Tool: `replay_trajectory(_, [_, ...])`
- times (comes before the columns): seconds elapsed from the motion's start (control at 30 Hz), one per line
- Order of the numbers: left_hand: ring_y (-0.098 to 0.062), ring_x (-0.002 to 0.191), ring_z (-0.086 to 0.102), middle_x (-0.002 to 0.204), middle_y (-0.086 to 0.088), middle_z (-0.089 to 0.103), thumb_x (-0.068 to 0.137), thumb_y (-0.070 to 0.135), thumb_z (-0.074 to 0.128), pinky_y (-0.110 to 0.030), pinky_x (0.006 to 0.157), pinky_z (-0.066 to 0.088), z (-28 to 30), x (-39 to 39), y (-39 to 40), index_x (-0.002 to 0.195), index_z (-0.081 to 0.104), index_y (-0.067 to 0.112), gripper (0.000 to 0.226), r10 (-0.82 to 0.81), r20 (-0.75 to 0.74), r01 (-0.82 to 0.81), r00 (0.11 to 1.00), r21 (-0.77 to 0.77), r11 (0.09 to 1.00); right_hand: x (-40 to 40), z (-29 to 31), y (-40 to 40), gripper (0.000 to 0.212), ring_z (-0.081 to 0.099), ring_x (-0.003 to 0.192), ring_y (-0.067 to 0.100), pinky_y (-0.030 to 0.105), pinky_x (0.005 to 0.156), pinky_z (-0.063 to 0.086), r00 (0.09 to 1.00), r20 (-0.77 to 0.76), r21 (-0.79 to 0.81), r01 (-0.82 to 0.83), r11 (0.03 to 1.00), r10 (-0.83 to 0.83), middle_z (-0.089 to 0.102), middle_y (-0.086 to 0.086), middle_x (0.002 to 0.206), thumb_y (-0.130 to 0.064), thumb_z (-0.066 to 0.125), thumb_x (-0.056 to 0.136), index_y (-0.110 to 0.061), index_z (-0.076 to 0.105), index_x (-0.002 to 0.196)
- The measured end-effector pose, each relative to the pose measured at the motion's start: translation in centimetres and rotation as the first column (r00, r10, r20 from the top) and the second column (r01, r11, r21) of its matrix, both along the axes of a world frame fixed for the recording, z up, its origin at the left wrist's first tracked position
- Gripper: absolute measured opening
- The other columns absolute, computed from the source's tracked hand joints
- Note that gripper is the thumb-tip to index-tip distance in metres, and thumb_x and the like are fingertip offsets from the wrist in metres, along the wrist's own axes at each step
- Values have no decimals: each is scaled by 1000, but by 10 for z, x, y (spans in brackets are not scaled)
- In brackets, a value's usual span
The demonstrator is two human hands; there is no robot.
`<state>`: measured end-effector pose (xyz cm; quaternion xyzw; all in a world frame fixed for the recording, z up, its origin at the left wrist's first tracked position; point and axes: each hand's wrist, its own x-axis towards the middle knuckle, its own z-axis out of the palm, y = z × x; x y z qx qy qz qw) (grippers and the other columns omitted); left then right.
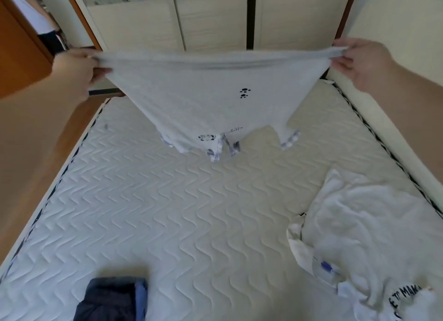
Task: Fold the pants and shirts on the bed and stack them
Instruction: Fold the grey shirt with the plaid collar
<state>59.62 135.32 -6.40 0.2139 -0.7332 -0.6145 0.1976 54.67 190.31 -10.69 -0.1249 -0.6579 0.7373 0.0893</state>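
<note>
Folded dark pants (112, 299) sit done on the bed (167, 213); both hands (76, 69) (357, 59) grip a light shirt (203, 97) outstretched, white shirt (371, 237) still crumpled.

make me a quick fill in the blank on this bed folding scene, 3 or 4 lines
1. The light grey shirt is held up by ____ hands, the left hand and the right hand.
2. The small prints on the held shirt are shaped like ____.
3. The folded dark blue garment lies at the near ____ of the mattress.
4. The crumpled white shirt lies on the ____ side of the bed.

Missing words: two; paws; left; right
</note>
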Motion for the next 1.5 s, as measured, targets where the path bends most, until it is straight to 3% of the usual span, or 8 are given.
replay_trajectory(0.13, [-3, 68, 72, 93, -5, 69, 97, 4, 55, -12, 58, 54, -117, 50, -6, 94, 67, 18, 19, -41, 193, 31, 980, 53, 998, 54, -88, -8, 35, 68, 81, 14, 24, 83, 57, 981, 193, -15, 17, 1000, -14, 72, 2, 81, 10, 42, 95, -13, 67, 88])
replay_trajectory(0.23, [-5, 58, 70, 89, -13, 66, 93, -5, 55, -10, 52, 51, -203, 98, -4, 85, 68, 16, 26, -43, 285, 8, 958, 122, 992, 106, -162, -16, 34, 63, 80, 17, 19, 77, 57, 952, 306, -50, 6, 999, 10, 61, 14, 88, 14, 38, 94, -8, 64, 93])
replay_trajectory(0.4, [-11, 63, 70, 90, -16, 67, 89, -11, 55, -11, 53, 52, -316, 188, 5, 84, 70, 12, 29, -8, 449, -71, 893, 158, 985, 199, -271, -21, 32, 62, 95, 30, 36, 104, 44, 862, 506, -53, 9, 999, 19, 58, 23, 110, 16, 38, 95, 3, 58, 116])
replay_trajectory(0.5, [-17, 77, 67, 96, -17, 67, 90, -14, 51, -12, 60, 54, -369, 241, 9, 94, 70, 7, 28, -42, 543, -38, 839, 135, 990, 255, -324, -16, 28, 64, 106, 30, 31, 95, 49, 776, 631, -35, 27, 999, 1, 58, 24, 113, 16, 42, 94, 7, 61, 112])
replay_trajectory(0.57, [-21, 78, 65, 95, -17, 68, 90, -16, 49, -23, 67, 52, -400, 273, 10, 98, 70, 3, 28, -65, 602, 2, 796, 105, 995, 289, -355, -13, 25, 72, 82, 20, 22, 77, 57, 727, 686, -42, 37, 998, 2, 58, 21, 105, 17, 41, 93, 6, 62, 100])
replay_trajectory(0.8, [-26, 88, 67, 91, -13, 72, 89, -9, 53, -29, 72, 47, -475, 373, 16, 104, 71, 7, 28, -105, 750, 163, 653, -4, 987, 382, -441, -14, 18, 62, 104, 24, 35, 96, 47, 628, 777, -17, 78, 997, -35, 64, 13, 113, -16, 56, 98, -3, 65, 106])
replay_trajectory(1.03, [-22, 74, 68, 78, 10, 74, 92, 40, 63, -31, 64, 50, -525, 433, 23, 92, 70, 29, 13, -35, 777, 225, 628, -139, 964, 435, -497, -13, 17, 63, 91, 24, 33, 92, 48, 657, 740, 125, 73, 989, -142, 62, 15, 110, 0, 55, 96, -4, 64, 110])
replay_trajectory(1.5, [-23, 71, 63, 82, -1, 67, 92, 11, 63, -32, 60, 41, -620, 544, 16, 103, 58, 20, 15, 46, 853, 158, 520, -149, 976, 551, -584, 12, 35, 68, 97, 32, 44, 95, 52, 440, 846, 361, -58, 931, -301, 61, 10, 99, -5, 58, 96, 4, 54, 130])
